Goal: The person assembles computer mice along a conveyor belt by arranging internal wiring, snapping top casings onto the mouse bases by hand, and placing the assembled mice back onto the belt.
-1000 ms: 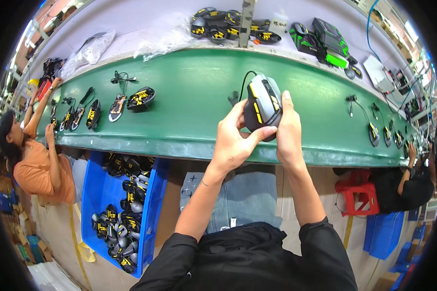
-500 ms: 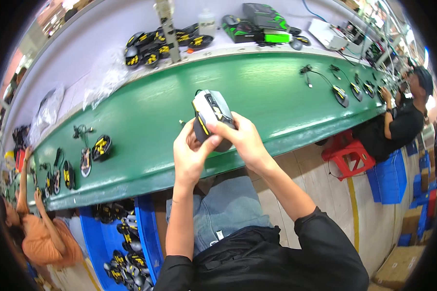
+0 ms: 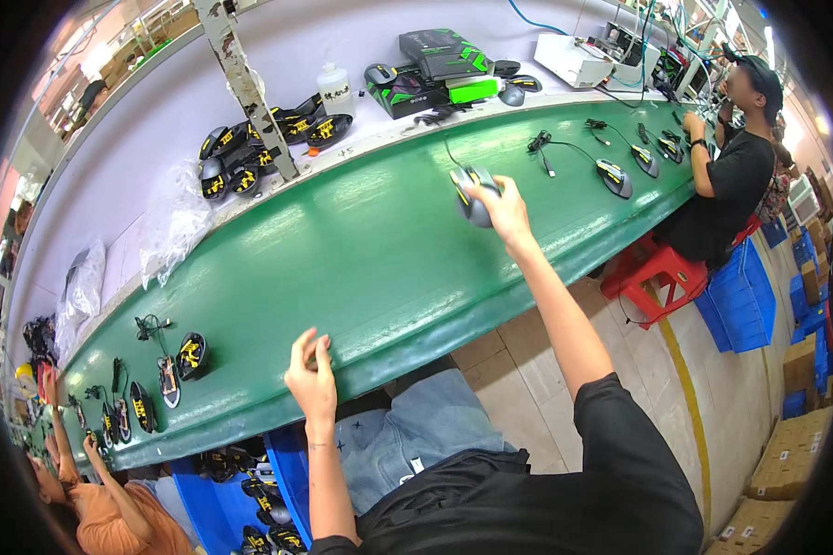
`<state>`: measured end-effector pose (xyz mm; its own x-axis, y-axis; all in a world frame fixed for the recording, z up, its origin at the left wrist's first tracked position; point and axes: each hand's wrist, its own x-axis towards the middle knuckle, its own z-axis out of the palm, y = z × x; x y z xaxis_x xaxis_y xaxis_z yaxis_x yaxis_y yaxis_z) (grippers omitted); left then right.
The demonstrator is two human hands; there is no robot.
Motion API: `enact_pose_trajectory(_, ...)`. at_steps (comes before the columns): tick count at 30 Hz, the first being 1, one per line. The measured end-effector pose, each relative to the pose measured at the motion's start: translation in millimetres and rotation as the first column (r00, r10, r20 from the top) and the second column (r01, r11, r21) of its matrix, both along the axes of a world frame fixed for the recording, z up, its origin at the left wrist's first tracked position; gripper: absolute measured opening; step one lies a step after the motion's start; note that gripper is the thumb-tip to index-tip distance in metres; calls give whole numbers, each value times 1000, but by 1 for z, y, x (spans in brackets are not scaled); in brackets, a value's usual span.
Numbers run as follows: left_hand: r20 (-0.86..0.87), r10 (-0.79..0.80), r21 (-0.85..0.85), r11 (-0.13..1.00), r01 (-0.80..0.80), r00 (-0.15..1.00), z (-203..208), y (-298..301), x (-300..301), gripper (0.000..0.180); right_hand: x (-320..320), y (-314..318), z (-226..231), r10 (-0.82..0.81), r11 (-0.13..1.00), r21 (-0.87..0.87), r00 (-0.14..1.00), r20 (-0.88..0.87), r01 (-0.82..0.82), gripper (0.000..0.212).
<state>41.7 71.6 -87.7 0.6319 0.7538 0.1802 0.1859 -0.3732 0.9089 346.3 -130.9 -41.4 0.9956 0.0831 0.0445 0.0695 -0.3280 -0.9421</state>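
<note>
A grey and black computer mouse (image 3: 473, 209) with yellow accents is gripped in my right hand (image 3: 505, 215), over the far half of the green work surface (image 3: 361, 250). Its cable runs up from the front end. The picture is a little smeared there, and I cannot tell whether the mouse touches the surface. My left hand (image 3: 311, 377) is empty at the near edge, fingers loosely bent and apart. Right of the held mouse lies another finished-looking mouse (image 3: 613, 178) with its cable. Off to the left are an open mouse shell (image 3: 192, 355) and a mouse base (image 3: 168, 382).
On the back ledge stand a bottle (image 3: 334, 90), black-green boxes (image 3: 444, 54) and several mouse shells (image 3: 241, 148) near a metal post (image 3: 242, 83). A blue bin (image 3: 287, 458) of parts sits below left. Co-workers sit at both ends, beside a red stool (image 3: 652, 277) at right.
Both hands held the mouse together before. My left hand has let go and dropped toward the near edge, while my right hand has carried the mouse forward and right.
</note>
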Motion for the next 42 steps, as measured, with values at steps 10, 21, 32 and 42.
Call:
enact_pose_trajectory(10, -14, 15, 72, 997, -14, 1000, -5, -10, 2, 16, -12, -22, -62, -123, 871, -381, 889, 442, 310, 76)
enact_pose_trajectory(21, 7, 4, 79, 997, -5, 1000, 1, -16, 5, 14, 4, -27, -68, -154, 844, -404, 880, 449, 354, 78)
enact_pose_trajectory(32, 32, -3, 39, 999, 1, 999, -3, -12, 6, 15, 6, -25, -57, -303, 779, -409, 856, 419, 476, 84)
enact_pose_trajectory(42, 16, -11, -8, 1000, 11, 1000, 8, -13, 3, 15, -20, -10, -51, 96, 920, -323, 670, 736, 222, 34)
